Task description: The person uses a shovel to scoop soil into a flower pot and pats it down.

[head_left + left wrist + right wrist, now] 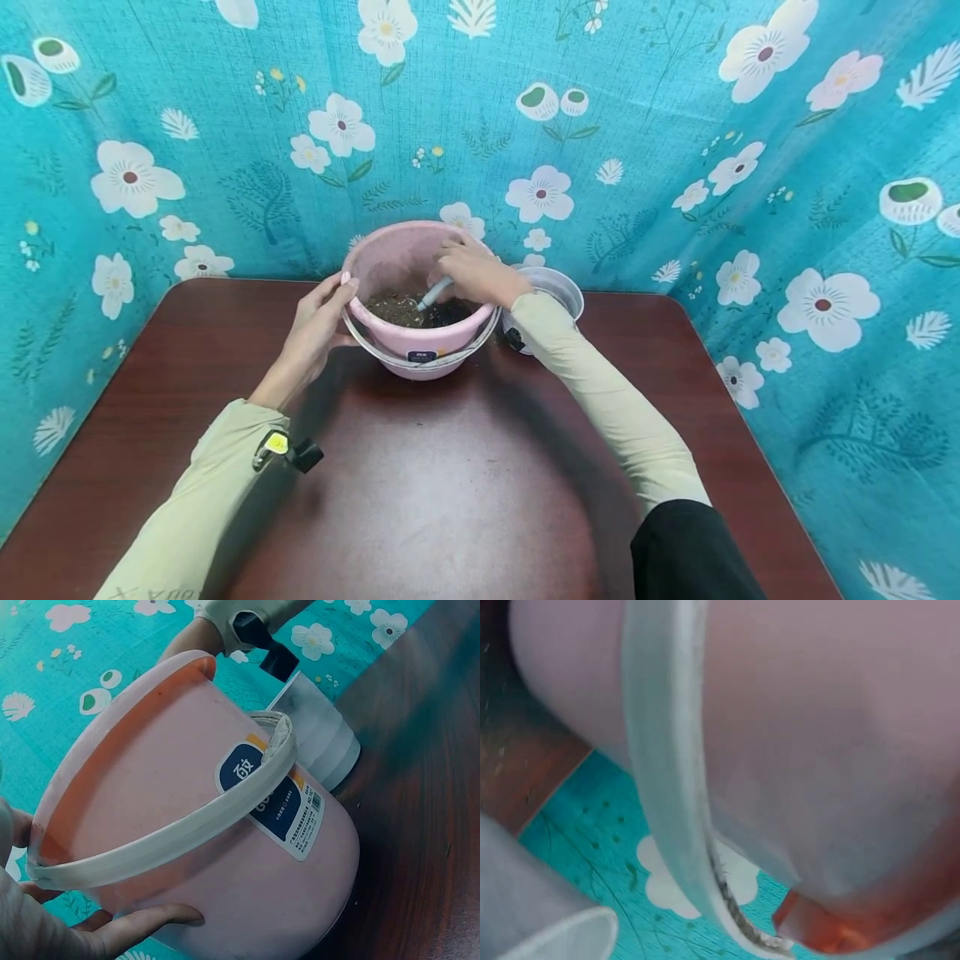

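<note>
A pink bucket (390, 335) stands at the back of the table with dark soil (393, 308) inside. My left hand (317, 321) holds the bucket's left side by the rim. In the left wrist view, one digit of that hand lies along the outer wall, below the white bail handle (187, 831). Reaching over the right rim, my right hand (474, 272) grips a small tool with a pale blue-grey handle (435, 293). The tool's lower end meets the soil, and its working part is hidden. The right wrist view shows only the bucket's outer wall (795, 735) and bail, not the hand.
A whitish smaller pot (564, 287) stands just right of the bucket, partly behind my right forearm. A flowered turquoise cloth (450, 108) hangs close behind the dark red-brown table (450, 500). A label (281, 806) is on the bucket's front.
</note>
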`<act>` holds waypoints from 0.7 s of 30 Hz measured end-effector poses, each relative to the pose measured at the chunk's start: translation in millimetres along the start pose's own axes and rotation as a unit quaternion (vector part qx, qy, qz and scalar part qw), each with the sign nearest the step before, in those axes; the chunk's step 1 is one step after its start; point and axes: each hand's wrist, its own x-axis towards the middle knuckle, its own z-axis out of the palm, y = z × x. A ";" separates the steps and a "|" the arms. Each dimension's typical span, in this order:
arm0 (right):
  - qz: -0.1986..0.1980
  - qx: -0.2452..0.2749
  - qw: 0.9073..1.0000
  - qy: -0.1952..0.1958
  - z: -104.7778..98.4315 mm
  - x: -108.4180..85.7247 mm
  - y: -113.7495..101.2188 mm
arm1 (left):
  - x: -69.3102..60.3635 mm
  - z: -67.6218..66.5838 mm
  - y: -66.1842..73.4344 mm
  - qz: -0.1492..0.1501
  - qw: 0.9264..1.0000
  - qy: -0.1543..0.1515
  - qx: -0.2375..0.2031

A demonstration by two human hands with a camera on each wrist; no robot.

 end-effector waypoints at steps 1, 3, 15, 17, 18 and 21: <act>-0.002 -0.005 1.000 -0.006 0.4 0.4 -0.7 | 0.0 0.4 -0.3 0.000 1.000 0.001 -0.002; -0.004 -0.007 1.000 -0.011 0.9 1.3 -2.2 | 0.1 0.8 -0.6 0.001 1.000 0.002 -0.005; -0.034 0.028 0.999 0.017 2.2 2.7 -3.6 | 0.7 -1.4 -0.6 -0.001 1.000 0.003 -0.001; -0.044 0.034 0.998 0.025 2.1 2.2 -2.2 | 1.1 -1.4 -0.9 0.000 1.000 0.006 -0.003; -0.047 0.035 0.998 0.030 2.1 1.8 -1.0 | 1.3 -1.1 -1.1 0.000 1.000 0.007 -0.005; -0.048 0.039 0.997 0.041 0.0 -1.2 2.6 | 1.7 1.0 -1.6 0.000 1.000 0.008 -0.007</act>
